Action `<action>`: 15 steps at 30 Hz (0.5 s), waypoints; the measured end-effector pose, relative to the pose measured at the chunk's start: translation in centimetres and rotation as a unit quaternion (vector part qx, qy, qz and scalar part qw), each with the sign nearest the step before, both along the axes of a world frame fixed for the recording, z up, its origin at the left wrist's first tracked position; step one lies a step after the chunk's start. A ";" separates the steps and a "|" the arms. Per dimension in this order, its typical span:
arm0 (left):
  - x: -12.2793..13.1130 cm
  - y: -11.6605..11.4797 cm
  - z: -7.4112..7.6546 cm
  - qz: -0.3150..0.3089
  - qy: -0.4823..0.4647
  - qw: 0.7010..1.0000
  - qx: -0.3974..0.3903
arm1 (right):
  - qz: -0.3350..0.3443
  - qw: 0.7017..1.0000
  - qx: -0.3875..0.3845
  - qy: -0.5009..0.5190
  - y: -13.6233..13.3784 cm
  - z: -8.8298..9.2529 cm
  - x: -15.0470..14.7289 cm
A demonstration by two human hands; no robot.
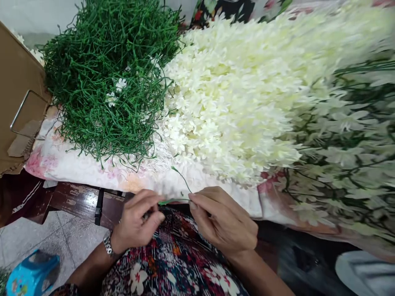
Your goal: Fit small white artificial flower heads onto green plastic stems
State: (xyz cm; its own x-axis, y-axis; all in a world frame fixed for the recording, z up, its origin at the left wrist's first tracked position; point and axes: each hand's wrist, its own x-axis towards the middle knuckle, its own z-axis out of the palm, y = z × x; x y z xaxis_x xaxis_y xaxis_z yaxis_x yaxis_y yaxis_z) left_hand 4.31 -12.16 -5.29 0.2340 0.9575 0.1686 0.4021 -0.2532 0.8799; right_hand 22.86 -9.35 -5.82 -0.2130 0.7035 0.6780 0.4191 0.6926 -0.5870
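Between my two hands, above my lap, runs a thin green plastic flower stem (173, 201). My right hand (225, 220) pinches it between thumb and forefinger. From that pinch a second thin branch (182, 177) rises up and to the left, with a small green tip. My left hand (138, 222), wearing a metal watch at the wrist, has its fingers curled at the stem's left end. Its thumb sits a little below the forefinger, and the exact contact is partly hidden. No blossom shows on the stem.
A large heap of bare green stems (114, 74) lies at the back left, beside a thick pile of white artificial flowers (234, 102). More flowered stems (348, 164) spread at the right. A cardboard box (21, 90) stands left, and a blue stool (32, 273) below.
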 end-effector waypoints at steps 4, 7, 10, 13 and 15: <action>2.9 1.0 1.0 -0.066 -0.275 0.935 -0.215 | 0.010 0.998 0.049 -0.049 0.2 -0.4 -1.5; 4.2 2.1 1.2 0.039 -0.419 0.862 -0.283 | 0.003 0.990 0.068 -0.125 0.2 -1.0 -2.6; 4.2 2.9 1.1 0.112 -0.460 0.833 -0.286 | 0.024 0.981 0.061 -0.182 0.4 -1.0 -2.9; 3.4 3.4 1.0 0.150 -0.457 0.843 -0.241 | 0.030 0.984 0.075 -0.162 1.5 -0.1 -1.6; 2.9 3.6 0.8 0.158 -0.453 0.850 -0.219 | -0.046 0.980 0.089 -0.170 2.7 0.6 -0.2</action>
State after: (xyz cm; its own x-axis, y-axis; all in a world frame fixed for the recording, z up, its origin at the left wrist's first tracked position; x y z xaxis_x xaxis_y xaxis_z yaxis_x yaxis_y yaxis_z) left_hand 7.17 -8.53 -4.53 -0.0832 0.9657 -0.2461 -0.5028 0.1726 0.8470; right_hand 22.66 -6.68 -5.21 -0.3898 0.6068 0.6928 0.6346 0.7221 -0.2754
